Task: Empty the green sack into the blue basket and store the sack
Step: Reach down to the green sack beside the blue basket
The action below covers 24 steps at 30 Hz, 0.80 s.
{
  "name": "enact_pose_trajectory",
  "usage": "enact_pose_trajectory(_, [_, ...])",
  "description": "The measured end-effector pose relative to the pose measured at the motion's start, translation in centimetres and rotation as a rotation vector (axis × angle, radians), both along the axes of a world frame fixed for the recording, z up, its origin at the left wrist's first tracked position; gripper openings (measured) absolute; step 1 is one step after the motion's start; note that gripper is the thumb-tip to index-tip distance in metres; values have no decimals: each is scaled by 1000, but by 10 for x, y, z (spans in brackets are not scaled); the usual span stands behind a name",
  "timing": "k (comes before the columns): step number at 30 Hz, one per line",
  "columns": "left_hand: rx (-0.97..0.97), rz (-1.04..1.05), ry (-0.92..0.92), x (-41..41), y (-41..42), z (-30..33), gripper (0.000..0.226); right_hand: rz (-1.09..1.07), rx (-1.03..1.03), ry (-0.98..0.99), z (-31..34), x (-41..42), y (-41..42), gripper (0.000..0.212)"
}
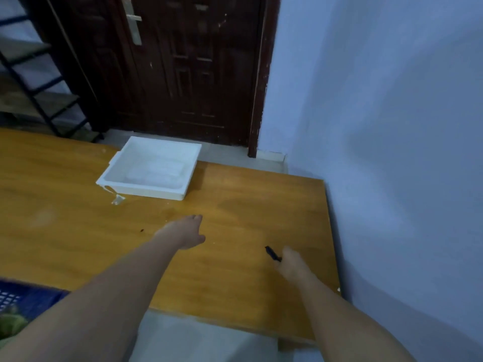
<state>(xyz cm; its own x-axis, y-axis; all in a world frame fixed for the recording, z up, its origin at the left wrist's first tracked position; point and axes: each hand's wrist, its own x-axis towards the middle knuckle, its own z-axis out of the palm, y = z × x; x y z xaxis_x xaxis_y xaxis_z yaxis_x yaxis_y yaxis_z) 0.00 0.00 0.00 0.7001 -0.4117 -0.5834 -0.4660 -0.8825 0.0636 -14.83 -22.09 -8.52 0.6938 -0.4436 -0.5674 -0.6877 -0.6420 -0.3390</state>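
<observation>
The blue basket shows only as a corner at the bottom left edge, with something green lying in it; I cannot tell whether that is the sack or its contents. My left hand reaches flat over the middle of the wooden table, fingers extended, holding nothing. My right hand hovers near the table's right side. Its fingertips touch a small black object on the table. Blur hides whether the fingers grip it.
A shallow white plastic tray sits at the table's far edge, partly overhanging it, with a white scrap beside its near corner. A dark wooden door stands behind, a metal shelf rack at far left, and a wall close on the right.
</observation>
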Motion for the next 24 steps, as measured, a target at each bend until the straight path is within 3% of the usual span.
enact_pose_trajectory(3, [-22, 32, -104, 4, 19, 34, 69, 9, 11, -114, 29, 28, 11, 25])
enact_pose_trajectory(10, [-8, 237, -294, 4, 127, 112, 68, 167, 111, -345, 96, 82, 85, 15])
enact_pose_trajectory(19, [13, 465, -412, -35, 300, 173, 69, 434, 20, -452, 186, 116, 245, 15])
enact_pose_trajectory(24, [19, 572, -493, -53, 416, 188, 68, 435, 144, -473, 202, 124, 341, 12])
